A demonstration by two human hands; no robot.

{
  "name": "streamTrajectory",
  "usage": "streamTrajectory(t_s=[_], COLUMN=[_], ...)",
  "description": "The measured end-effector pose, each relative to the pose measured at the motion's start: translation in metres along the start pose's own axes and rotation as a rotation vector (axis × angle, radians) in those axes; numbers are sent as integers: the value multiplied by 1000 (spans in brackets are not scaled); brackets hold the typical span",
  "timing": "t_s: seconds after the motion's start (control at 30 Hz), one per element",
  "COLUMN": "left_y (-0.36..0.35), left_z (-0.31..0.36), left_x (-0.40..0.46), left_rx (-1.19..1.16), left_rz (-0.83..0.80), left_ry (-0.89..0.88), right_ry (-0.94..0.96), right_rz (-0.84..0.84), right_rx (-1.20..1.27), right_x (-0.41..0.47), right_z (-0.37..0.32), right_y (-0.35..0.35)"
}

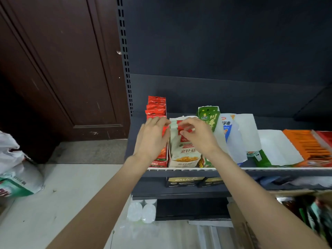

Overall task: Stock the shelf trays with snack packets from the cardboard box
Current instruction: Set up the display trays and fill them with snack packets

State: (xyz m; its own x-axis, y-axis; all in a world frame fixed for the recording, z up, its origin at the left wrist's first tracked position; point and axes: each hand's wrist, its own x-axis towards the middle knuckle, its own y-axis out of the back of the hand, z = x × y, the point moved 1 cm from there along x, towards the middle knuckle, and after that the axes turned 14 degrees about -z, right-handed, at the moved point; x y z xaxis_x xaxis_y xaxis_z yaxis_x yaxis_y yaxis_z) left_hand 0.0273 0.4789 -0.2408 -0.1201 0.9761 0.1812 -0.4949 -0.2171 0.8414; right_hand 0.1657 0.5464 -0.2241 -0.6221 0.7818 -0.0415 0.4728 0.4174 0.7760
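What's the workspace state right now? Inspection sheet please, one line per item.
Surface: dark shelf with a white front rail.
Job's things: red tray full of red packets; pale tray with pale packets; green tray; white trays further right; cardboard box lower right.
Clutter: plastic bag on the floor; bottles under the shelf.
Grippers: left hand rests against the red tray; right hand pinches a packet top in the pale tray.
Cables: nothing seen.
Surroundings: brown door, dark back panel.
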Motion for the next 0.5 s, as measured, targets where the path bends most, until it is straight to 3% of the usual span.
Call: streamTrajectory(t_s=[0.13,0.33,0.5], left_y=[-29,-111,-206], left_z=[52,151,243], left_x=[-18,-45,-53], left_rx=[-326,-519,-516], left_rz=[-55,-193,-380], left_ry=[-4,-2,11], right_ry=[15,-175,-374], right_rz=[-3,81,-111], right_rx=[-21,13,-159], right_x=[-53,-151,-228], right_z=[36,144,253], right_y=[19,45,65])
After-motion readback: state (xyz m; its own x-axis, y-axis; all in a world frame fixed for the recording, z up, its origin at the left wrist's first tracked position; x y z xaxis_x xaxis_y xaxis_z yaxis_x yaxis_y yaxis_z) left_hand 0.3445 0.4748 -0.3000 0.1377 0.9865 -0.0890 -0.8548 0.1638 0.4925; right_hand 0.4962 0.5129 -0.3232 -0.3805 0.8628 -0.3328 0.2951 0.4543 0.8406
